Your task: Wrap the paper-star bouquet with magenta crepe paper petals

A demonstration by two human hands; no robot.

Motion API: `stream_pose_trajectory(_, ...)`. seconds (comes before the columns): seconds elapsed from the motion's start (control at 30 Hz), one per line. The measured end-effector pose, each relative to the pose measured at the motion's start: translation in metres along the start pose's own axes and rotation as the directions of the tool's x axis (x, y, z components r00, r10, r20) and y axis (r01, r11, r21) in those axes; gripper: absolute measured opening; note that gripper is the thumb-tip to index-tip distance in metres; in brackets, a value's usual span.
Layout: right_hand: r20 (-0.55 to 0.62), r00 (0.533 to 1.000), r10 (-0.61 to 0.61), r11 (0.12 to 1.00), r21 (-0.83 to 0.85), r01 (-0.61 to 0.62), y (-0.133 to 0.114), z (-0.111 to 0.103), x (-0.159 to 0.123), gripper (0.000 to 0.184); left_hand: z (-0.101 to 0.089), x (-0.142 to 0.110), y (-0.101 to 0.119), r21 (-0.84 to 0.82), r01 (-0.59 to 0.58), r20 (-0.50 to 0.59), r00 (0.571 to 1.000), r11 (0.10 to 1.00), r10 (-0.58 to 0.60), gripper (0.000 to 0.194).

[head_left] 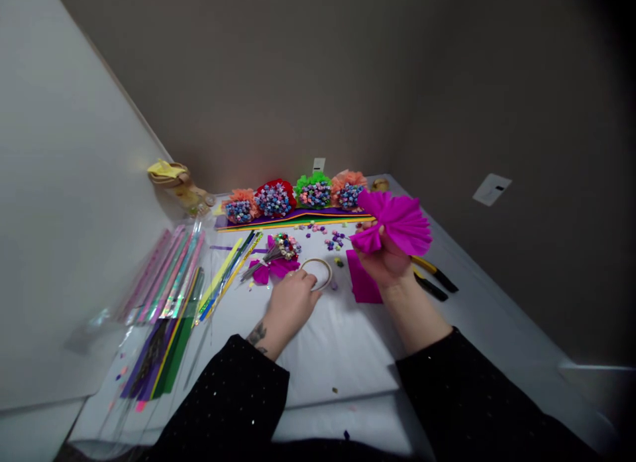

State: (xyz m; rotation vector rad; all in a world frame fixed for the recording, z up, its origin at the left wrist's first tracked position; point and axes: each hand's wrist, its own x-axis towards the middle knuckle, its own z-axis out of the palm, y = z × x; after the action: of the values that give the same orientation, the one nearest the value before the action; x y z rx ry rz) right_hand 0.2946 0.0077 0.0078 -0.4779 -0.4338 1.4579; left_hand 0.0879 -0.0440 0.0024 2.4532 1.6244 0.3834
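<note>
right hand pinches the magenta paper at its gathered middle, raised above the table, seemingly so the pleats stay bunched while the edges fan out. left hand has its fingers at the pale ring, which lies on the table within easy reach, though whether they grip it i cannot tell.

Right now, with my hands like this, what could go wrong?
The thin magenta crepe paper fan in your right hand might crumple if squeezed. Your left hand, at the round tape roll, could nudge the silver-stemmed bead bouquet close by, or scatter the small loose paper stars.
</note>
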Motion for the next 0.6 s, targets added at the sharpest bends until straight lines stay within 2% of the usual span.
stream_pose_trajectory(0.1,-0.017,0.999,0.04,0.999,0.037,-0.039,0.006,-0.003,0.003,0.022,0.003,-0.001,0.003,0.145,-0.018,0.074,0.997,0.989,0.007,0.011)
stream_pose_trajectory(0.23,-0.039,0.998,0.047,0.999,0.021,-0.047,0.009,0.001,0.002,0.022,0.003,0.0,0.005,0.169,-0.038,0.109,0.994,0.985,0.019,0.015)
stream_pose_trajectory(0.33,-0.031,0.999,0.03,0.999,-0.016,-0.03,0.008,0.005,0.0,0.02,0.001,0.0,0.006,0.018,-0.009,0.056,0.998,1.0,0.008,0.014)
stream_pose_trajectory(0.4,-0.03,0.999,0.032,0.999,-0.015,-0.033,0.008,0.006,0.0,0.02,0.0,0.001,0.007,-0.192,0.049,-0.002,0.999,0.98,-0.05,0.013)
stream_pose_trajectory(0.47,-0.034,0.999,0.034,0.999,0.009,-0.034,0.008,0.006,0.0,0.02,-0.002,0.001,0.008,-0.459,0.119,-0.04,0.987,0.881,-0.154,0.013)
stream_pose_trajectory(0.53,-0.031,0.999,0.037,0.999,0.041,-0.036,0.008,0.006,-0.001,0.023,-0.004,0.002,0.009,-0.682,0.176,-0.038,0.961,0.71,-0.275,0.013)
stream_pose_trajectory(0.6,-0.014,0.999,0.041,0.998,0.057,-0.04,0.009,0.007,-0.002,0.027,-0.008,0.003,0.011,-0.81,0.224,0.008,0.929,0.542,-0.371,0.018)
